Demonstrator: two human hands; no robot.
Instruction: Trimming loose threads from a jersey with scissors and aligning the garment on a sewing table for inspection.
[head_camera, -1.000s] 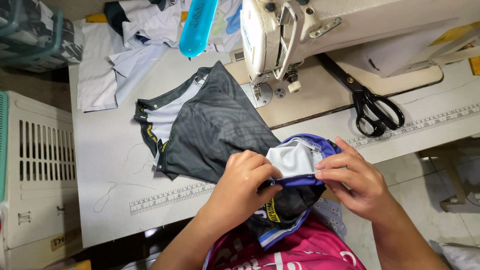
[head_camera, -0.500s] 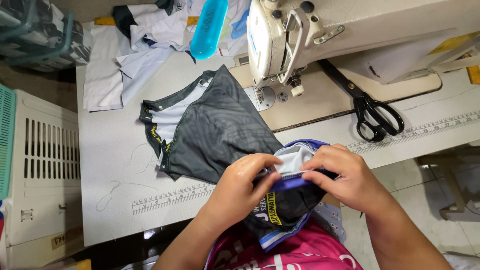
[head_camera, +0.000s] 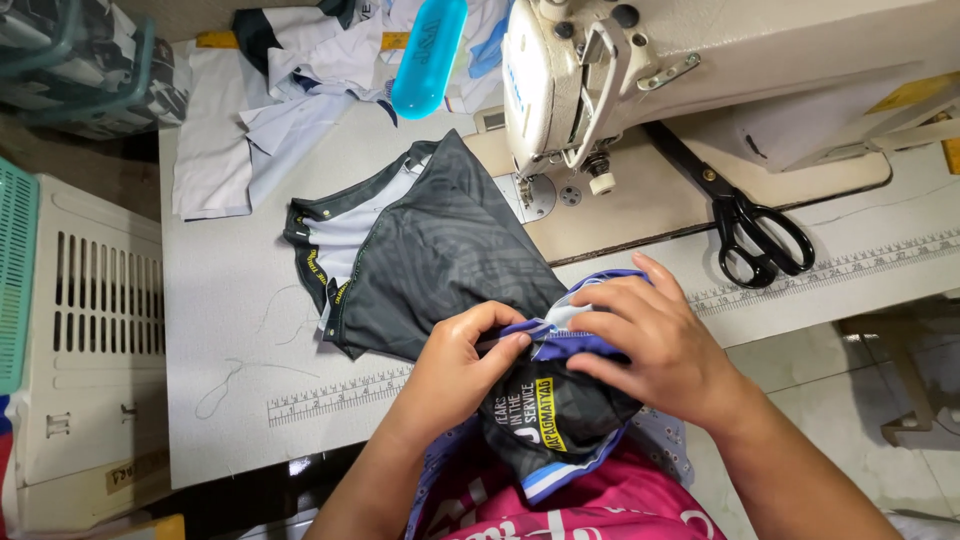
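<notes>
Shifted since half a second ago: both hands have drawn closer together on the blue-edged fabric piece (head_camera: 560, 400), and the white patch of cloth between them is now mostly covered.

Left hand (head_camera: 462, 365): grip clenched on the blue edge of the fabric piece, thumb and fingers pinching it. Right hand (head_camera: 655, 335): fingers curled over the same edge from the other side, grasping it, fingertips close to the left thumb. Fabric piece: dark with blue trim and a yellow printed band, hanging off the near edge of the table (head_camera: 220, 330) over a pink garment (head_camera: 600, 500).

Dark grey garment (head_camera: 430, 255): spread flat on the table just beyond the hands, its far corner at the sewing machine (head_camera: 600, 70). Loose threads (head_camera: 240, 375): left of it on the table. Black scissors (head_camera: 745, 225): right, beside the machine base. Turquoise bottle (head_camera: 428, 55): far edge, lying over a heap of white cloth pieces (head_camera: 260, 120).
</notes>
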